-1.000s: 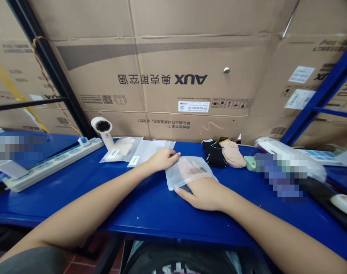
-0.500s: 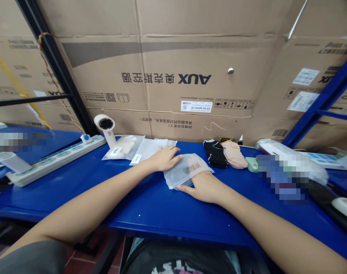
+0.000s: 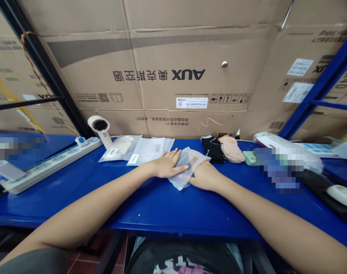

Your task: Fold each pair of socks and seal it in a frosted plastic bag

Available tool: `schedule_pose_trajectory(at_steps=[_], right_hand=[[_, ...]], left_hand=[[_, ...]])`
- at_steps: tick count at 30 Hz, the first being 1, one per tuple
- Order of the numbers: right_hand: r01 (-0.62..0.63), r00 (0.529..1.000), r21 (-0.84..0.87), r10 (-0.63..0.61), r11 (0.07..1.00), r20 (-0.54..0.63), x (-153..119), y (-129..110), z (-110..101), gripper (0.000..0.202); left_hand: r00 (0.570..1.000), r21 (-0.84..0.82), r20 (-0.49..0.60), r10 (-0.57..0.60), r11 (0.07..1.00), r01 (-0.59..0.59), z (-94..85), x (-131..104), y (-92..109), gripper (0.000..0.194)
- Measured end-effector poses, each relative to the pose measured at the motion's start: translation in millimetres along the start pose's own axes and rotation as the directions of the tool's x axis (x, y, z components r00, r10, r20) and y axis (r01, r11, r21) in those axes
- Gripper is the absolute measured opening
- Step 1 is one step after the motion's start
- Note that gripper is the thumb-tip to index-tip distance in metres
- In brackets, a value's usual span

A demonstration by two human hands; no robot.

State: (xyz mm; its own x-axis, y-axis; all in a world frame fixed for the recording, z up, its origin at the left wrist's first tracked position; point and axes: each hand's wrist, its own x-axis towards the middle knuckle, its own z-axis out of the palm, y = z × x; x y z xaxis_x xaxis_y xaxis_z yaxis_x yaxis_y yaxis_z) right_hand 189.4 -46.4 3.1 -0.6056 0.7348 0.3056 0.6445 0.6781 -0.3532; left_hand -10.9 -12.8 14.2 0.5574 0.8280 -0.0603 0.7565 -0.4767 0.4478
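Note:
A translucent plastic bag point(image 3: 180, 179) lies on the blue table point(image 3: 150, 201) between my hands. My left hand point(image 3: 168, 163) rests flat on the bag's left part, fingers stretched out. My right hand point(image 3: 204, 175) reaches into the bag's open end; its fingers are inside and only dimly seen through the plastic, and what they hold, if anything, cannot be made out. Behind my left hand lie a flat labelled bag point(image 3: 150, 149) and a bag with pale contents point(image 3: 122, 147). Black socks point(image 3: 213, 149) and beige socks point(image 3: 232, 149) sit behind my right hand.
A white handheld fan point(image 3: 105, 137) and a long power strip point(image 3: 56, 163) are at the left. Cardboard point(image 3: 162, 49) stands along the back. At the right are a small green case point(image 3: 249, 158), a plastic-wrapped item point(image 3: 290, 152) and a white-and-black object point(image 3: 341, 195).
My left hand has moved onto the bag, its fingers now flat over the plastic. The bag has shifted and creased around my right hand. The whole view has shifted slightly.

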Motion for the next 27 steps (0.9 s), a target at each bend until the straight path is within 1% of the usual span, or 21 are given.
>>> schedule_pose_trajectory(at_steps=[3, 5, 7, 8, 9, 10, 11, 13, 14, 15, 16, 17, 19, 20, 21, 22, 23, 25, 27], right_hand=[[0.099, 0.995, 0.144, -0.100, 0.985, 0.004, 3.0, 16.4, -7.0, 0.067], [0.132, 0.991, 0.197, -0.127, 0.971, -0.039, 4.0, 20.5, -10.9, 0.067], [0.146, 0.986, 0.197, -0.126, 0.969, -0.113, 4.7, 20.3, -14.6, 0.067], [0.148, 0.982, 0.195, -0.121, 0.970, -0.147, 4.9, 19.6, -16.6, 0.066], [0.149, 0.978, 0.200, -0.115, 0.968, -0.172, 5.1, 18.7, -18.9, 0.063], [0.143, 0.977, 0.211, -0.104, 0.967, -0.185, 5.0, 17.9, -21.4, 0.061], [0.132, 0.977, 0.229, -0.088, 0.964, -0.193, 4.8, 17.3, -24.0, 0.058], [0.099, 0.974, 0.277, -0.036, 0.956, -0.223, 4.2, 17.0, -28.6, 0.049], [0.084, 0.967, 0.309, -0.002, 0.947, -0.256, 4.0, 17.3, -30.5, 0.042], [0.077, 0.952, 0.350, 0.035, 0.934, -0.304, 3.8, 18.0, -31.9, 0.035], [0.079, 0.926, 0.395, 0.079, 0.915, -0.370, 3.9, 19.3, -33.1, 0.028], [0.089, 0.884, 0.441, 0.133, 0.893, -0.448, 4.3, 21.0, -34.0, 0.025], [0.099, 0.767, 0.535, 0.278, 0.839, -0.578, 6.2, 25.4, -35.8, 0.024], [0.093, 0.708, 0.587, 0.361, 0.804, -0.607, 7.7, 27.7, -36.7, 0.023], [0.079, 0.664, 0.641, 0.439, 0.764, -0.605, 9.6, 29.7, -37.5, 0.021], [0.057, 0.643, 0.695, 0.506, 0.717, -0.575, 11.7, 31.1, -37.9, 0.018], [0.025, 0.643, 0.744, 0.559, 0.668, -0.523, 13.9, 31.8, -37.6, 0.017], [-0.072, 0.681, 0.810, 0.622, 0.582, -0.386, 17.5, 30.4, -34.3, 0.027], [-0.187, 0.736, 0.820, 0.630, 0.540, -0.247, 18.8, 25.9, -27.1, 0.039]], left_hand=[[0.996, -0.107, -0.082, 0.025, 0.994, -0.033, 1.7, 1.3, 2.1, 0.094], [0.982, -0.218, -0.186, 0.021, 0.974, -0.062, 1.7, 4.5, 2.4, 0.090], [0.948, -0.366, -0.313, -0.063, 0.929, -0.059, 0.1, 8.8, 2.7, 0.087], [0.928, -0.458, -0.350, -0.128, 0.887, -0.050, -1.1, 10.6, 3.1, 0.086], [0.919, -0.557, -0.347, -0.189, 0.830, -0.040, -2.3, 11.9, 3.7, 0.084], [0.926, -0.654, -0.302, -0.229, 0.756, -0.026, -3.4, 12.5, 4.5, 0.080], [0.944, -0.741, -0.225, -0.242, 0.671, -0.005, -4.1, 12.2, 5.6, 0.075], [0.980, -0.862, -0.056, -0.192, 0.505, 0.050, -3.7, 9.7, 8.4, 0.061], [0.988, -0.899, 0.001, -0.152, 0.432, 0.068, -2.6, 7.9, 10.0, 0.055], [0.992, -0.928, 0.028, -0.119, 0.366, 0.070, -1.2, 6.2, 11.7, 0.050], [0.995, -0.950, 0.027, -0.098, 0.307, 0.056, 0.3, 4.8, 13.3, 0.046], [0.996, -0.966, 0.014, -0.089, 0.256, 0.036, 1.7, 3.8, 14.6, 0.044], [0.995, -0.984, -0.017, -0.102, 0.176, 0.002, 3.7, 3.5, 16.0, 0.044], [0.992, -0.989, -0.031, -0.118, 0.144, -0.013, 4.2, 4.1, 15.9, 0.044], [0.989, -0.993, -0.044, -0.141, 0.117, -0.028, 4.5, 5.0, 15.4, 0.044], [0.985, -0.995, -0.057, -0.164, 0.095, -0.041, 4.6, 6.1, 14.5, 0.044], [0.980, -0.996, -0.068, -0.187, 0.077, -0.055, 4.7, 7.1, 13.6, 0.044], [0.973, -0.995, -0.089, -0.215, 0.059, -0.078, 5.0, 8.4, 12.5, 0.043], [0.971, -0.993, -0.109, -0.211, 0.067, -0.097, 5.5, 8.0, 13.7, 0.043]])
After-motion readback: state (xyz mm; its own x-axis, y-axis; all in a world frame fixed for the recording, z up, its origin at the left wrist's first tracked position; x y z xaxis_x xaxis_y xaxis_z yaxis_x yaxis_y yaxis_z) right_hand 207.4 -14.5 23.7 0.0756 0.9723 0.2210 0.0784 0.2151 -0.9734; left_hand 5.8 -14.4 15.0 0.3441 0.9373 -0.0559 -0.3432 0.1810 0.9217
